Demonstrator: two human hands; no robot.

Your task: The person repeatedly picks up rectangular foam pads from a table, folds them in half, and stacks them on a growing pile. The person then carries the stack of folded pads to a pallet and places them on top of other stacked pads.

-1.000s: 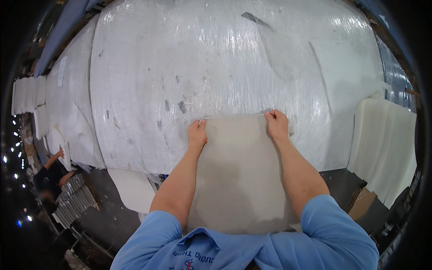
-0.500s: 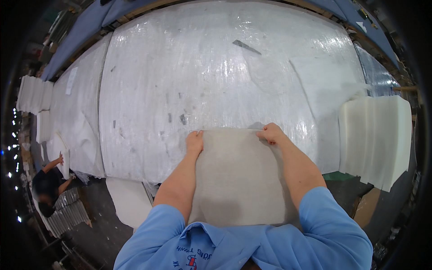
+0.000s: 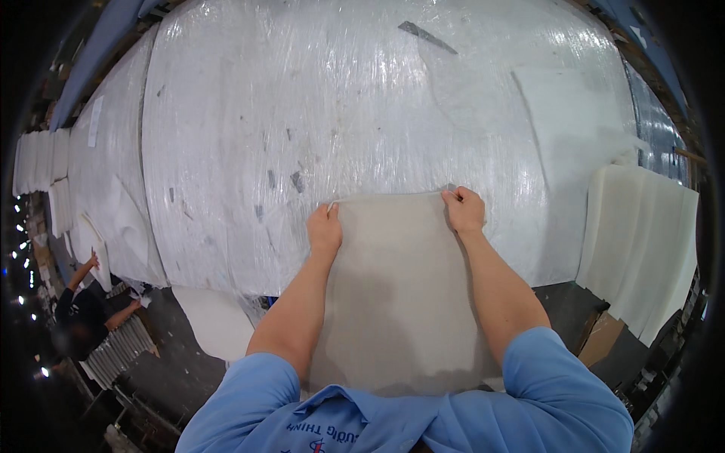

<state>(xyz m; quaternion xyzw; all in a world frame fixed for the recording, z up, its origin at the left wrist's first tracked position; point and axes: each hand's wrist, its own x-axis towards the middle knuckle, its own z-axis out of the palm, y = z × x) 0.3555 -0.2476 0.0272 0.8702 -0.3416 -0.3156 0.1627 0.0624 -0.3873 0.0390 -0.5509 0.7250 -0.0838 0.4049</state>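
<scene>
A beige-grey fabric-like sheet [image 3: 400,287] stretches between my two hands, from its far edge back toward my chest. My left hand [image 3: 325,228] pinches the far left corner. At the far right corner, my right hand [image 3: 464,208] is closed on the same edge. The sheet's far edge lies over a large table [image 3: 325,98] covered in clear plastic film. Its near end disappears against my blue shirt, so what supports it there is hidden.
A stack of thick white sheets [image 3: 638,241] hangs over the table's right end. White stacks [image 3: 44,162] stand at the far left, where a co-worker [image 3: 79,321] handles a white piece. A white sheet [image 3: 211,321] droops below the table edge on my left. A dark strip [image 3: 427,36] lies far off.
The sheet's far edge appears higher in the picture, with both hands still on its corners. My whole view has shifted closer over the table. The co-worker's lower hand has moved a little.
</scene>
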